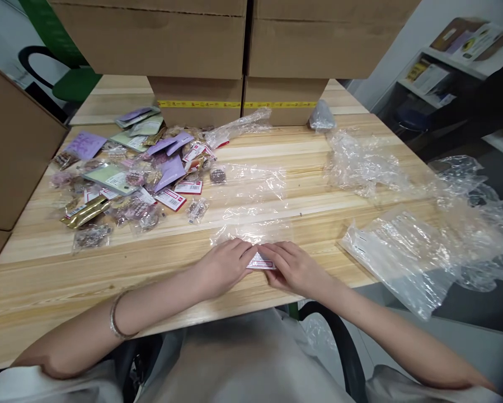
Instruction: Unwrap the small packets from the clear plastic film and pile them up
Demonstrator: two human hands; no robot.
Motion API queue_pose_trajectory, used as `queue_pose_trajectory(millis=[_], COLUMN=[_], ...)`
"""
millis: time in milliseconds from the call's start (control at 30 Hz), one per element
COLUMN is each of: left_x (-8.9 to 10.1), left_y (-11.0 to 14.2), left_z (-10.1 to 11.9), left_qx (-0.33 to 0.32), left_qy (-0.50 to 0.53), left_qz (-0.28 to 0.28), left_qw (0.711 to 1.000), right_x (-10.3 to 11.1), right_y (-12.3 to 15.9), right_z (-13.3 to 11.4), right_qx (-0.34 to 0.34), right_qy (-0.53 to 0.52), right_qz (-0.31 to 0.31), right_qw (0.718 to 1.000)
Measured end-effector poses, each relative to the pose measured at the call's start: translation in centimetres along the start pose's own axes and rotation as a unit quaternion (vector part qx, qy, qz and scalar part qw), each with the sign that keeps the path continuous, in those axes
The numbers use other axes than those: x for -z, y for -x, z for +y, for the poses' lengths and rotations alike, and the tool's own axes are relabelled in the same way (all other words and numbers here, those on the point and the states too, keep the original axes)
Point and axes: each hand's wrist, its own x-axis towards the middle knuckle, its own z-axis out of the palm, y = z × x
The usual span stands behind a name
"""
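Note:
My left hand (228, 267) and my right hand (296, 270) meet near the table's front edge. Between them is a small flat white packet with a red border (261, 262), its middle showing and its ends under my fingers. Both hands are closed on it, fingers bent over the top; the right thumb is partly hidden. A strip of clear plastic film (255, 196) stretches away from the packet across the wood, its near end at my fingertips. Just left of the film lie a small wrapped dark round piece (218, 176) and another clear-wrapped piece (197, 210).
A heap of packets, purple sachets (170, 170), green sachets (111, 178) and a gold wrapper (86, 213) covers the left side. Cardboard boxes (196, 89) stand at the back. Crumpled clear plastic (360, 162) and a plastic bag (402, 252) lie right, the bag overhanging the edge.

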Motion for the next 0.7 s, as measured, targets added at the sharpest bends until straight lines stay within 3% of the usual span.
queue_pose_trajectory(millis=[133,267,400,500,567,700], left_x=[1.4,2.7,2.2,1.5,1.5,2.8], left_y=[-0.2,-0.8,-0.8,-0.8,-1.2,-2.2], left_z=[0.4,0.0,0.2,0.0,-0.7,-2.3], left_qx=[0.040,0.040,0.012,0.017,0.034,0.069], left_qy=[0.030,0.098,0.037,0.017,0.051,0.155], left_qz=[-0.058,-0.078,-0.080,-0.081,-0.084,-0.065], left_qw=[0.997,0.991,0.996,0.996,0.995,0.983], right_x=[0.1,1.5,3.0,3.7,4.0,3.6], right_y=[-0.9,-2.0,-2.9,-3.5,-3.8,-3.7], right_z=[-0.3,-0.2,0.7,1.6,2.0,2.2], right_qx=[-0.073,-0.176,-0.242,-0.235,-0.204,-0.153], right_qy=[-0.094,-0.213,-0.288,-0.339,-0.302,-0.150], right_qz=[-0.021,-0.088,-0.145,-0.178,-0.167,-0.085], right_qw=[0.993,0.957,0.915,0.894,0.916,0.973])
